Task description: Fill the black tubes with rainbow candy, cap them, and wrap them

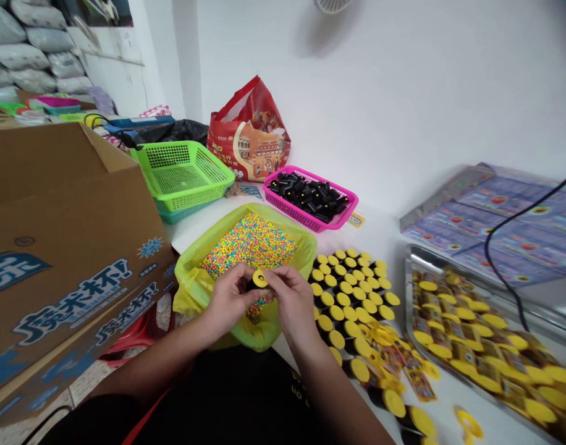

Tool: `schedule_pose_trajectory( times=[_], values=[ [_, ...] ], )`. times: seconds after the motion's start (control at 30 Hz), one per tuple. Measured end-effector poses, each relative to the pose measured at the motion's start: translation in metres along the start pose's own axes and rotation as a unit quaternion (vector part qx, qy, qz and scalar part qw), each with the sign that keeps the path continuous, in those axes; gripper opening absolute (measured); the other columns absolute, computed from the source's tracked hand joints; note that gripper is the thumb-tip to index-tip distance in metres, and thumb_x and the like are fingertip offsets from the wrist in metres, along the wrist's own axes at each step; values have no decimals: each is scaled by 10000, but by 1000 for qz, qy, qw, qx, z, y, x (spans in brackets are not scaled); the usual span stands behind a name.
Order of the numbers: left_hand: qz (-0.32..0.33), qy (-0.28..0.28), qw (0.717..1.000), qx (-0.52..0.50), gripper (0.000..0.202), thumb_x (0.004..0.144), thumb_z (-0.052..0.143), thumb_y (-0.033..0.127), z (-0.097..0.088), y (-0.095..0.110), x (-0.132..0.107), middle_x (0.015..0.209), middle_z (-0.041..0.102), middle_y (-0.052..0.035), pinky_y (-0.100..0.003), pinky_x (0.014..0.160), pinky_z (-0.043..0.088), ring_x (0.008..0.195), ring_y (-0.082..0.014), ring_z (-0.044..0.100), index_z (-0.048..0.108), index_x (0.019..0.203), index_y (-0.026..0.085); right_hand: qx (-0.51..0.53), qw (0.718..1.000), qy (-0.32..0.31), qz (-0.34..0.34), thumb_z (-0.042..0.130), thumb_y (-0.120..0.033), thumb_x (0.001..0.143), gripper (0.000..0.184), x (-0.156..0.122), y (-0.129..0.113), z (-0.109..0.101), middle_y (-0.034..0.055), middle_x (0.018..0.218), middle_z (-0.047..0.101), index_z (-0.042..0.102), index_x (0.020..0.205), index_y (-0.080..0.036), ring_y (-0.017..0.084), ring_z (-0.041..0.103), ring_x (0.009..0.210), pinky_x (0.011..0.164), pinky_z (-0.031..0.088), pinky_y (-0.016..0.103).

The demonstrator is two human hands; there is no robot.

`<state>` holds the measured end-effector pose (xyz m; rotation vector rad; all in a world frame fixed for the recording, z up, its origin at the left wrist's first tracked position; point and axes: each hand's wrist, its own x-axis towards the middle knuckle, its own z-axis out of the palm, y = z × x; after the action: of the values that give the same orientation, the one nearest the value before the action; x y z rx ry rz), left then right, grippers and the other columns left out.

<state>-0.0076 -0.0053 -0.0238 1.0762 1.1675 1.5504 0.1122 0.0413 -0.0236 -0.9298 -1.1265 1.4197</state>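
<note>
Above the lined basket, my left hand [230, 298] is closed around a small dark container with a round yellow top [259, 279]. A dark opening or mark shows in that yellow top. My right hand [291, 300] is closed too, its thumb and fingertips pinching the top's edge. Below both hands, small multicoloured balls [253, 238] fill a basket lined with a yellow-green plastic bag [190, 296]. To the right stand many black containers with yellow lids [343, 300]. Loose yellow ring-shaped pieces [468, 425] and printed packets [419, 380] lie beside them.
A pink basket [352, 207] holds black containers. Green baskets [185, 173] and a red bag [250, 139] stand behind. At left is a large cardboard box [70, 247]. On the right are a metal tray [409, 290] of yellow-lidded pieces, purple boxes [510, 216] and a black cable [489, 253].
</note>
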Motion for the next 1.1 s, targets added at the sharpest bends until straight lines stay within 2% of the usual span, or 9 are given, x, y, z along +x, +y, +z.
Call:
schedule_pose_trajectory(
  times=[0.13, 0.3, 0.43, 0.57, 0.67, 0.83, 0.9, 1.0, 1.1],
  values=[
    [-12, -10, 1000, -26, 336, 643, 844, 322, 0, -2, 1, 689, 595, 14, -262, 630, 446, 654, -132, 547, 563, 751, 173, 51, 999, -3, 19, 811, -329, 642, 195, 1, -2, 1, -37, 569, 586, 668, 649, -198, 96, 475, 495, 483, 384, 240],
    [-6, 10, 1000, -25, 300, 641, 833, 272, -1, -4, 2, 683, 596, 16, -243, 601, 422, 634, -121, 534, 573, 749, 170, -47, 999, -9, -19, 789, -383, 696, 231, 3, 0, -1, -42, 559, 563, 660, 659, -196, 89, 461, 476, 466, 382, 235],
    [8, 19, 1000, -16, 265, 663, 815, 264, -2, -2, 0, 701, 597, 14, -246, 614, 434, 645, -121, 541, 593, 771, 166, -74, 994, -55, 49, 743, -483, 722, 294, 4, 1, -3, -27, 600, 591, 644, 720, -206, 121, 510, 480, 418, 412, 244],
    [7, 22, 1000, -11, 264, 693, 797, 291, -2, -2, -2, 669, 555, 31, -240, 541, 418, 582, -117, 519, 579, 796, 182, -25, 986, -117, 119, 677, -520, 783, 313, 1, 2, -1, -23, 545, 606, 624, 783, -212, 145, 550, 444, 420, 415, 253],
    [22, 13, 1000, -4, 275, 707, 795, 338, -5, -6, 0, 722, 566, 15, -251, 557, 422, 605, -122, 521, 598, 826, 188, 21, 988, -95, 118, 710, -489, 760, 301, -2, 1, 2, -34, 525, 592, 619, 786, -204, 128, 543, 428, 423, 370, 231],
    [82, 48, 993, 65, 305, 654, 843, 374, -10, -6, 6, 751, 534, 13, -241, 582, 387, 654, -111, 476, 662, 821, 194, 58, 990, -49, 120, 757, -481, 710, 323, 0, 0, 4, -45, 541, 580, 616, 790, -201, 108, 521, 443, 438, 357, 221],
    [41, 22, 997, 62, 361, 678, 812, 456, -11, -1, 7, 728, 531, 21, -237, 534, 385, 608, -107, 491, 652, 872, 197, 51, 993, -35, 103, 765, -484, 701, 332, 1, -1, 5, -53, 528, 560, 616, 796, -203, 103, 500, 440, 435, 345, 220],
    [-81, -53, 995, 35, 430, 802, 637, 598, -11, 8, 6, 649, 536, 46, -226, 413, 349, 447, -97, 491, 576, 967, 205, 28, 996, -29, 76, 770, -471, 703, 324, 1, -1, 6, -54, 526, 550, 619, 804, -203, 108, 502, 450, 435, 338, 224],
    [-128, -75, 989, 4, 399, 863, 551, 604, -7, 13, 4, 602, 554, 56, -199, 355, 285, 376, -81, 466, 501, 896, 210, 20, 997, -29, 65, 764, -440, 712, 288, 0, 0, 8, -57, 533, 540, 621, 792, -203, 107, 499, 461, 441, 343, 227]
  ],
)
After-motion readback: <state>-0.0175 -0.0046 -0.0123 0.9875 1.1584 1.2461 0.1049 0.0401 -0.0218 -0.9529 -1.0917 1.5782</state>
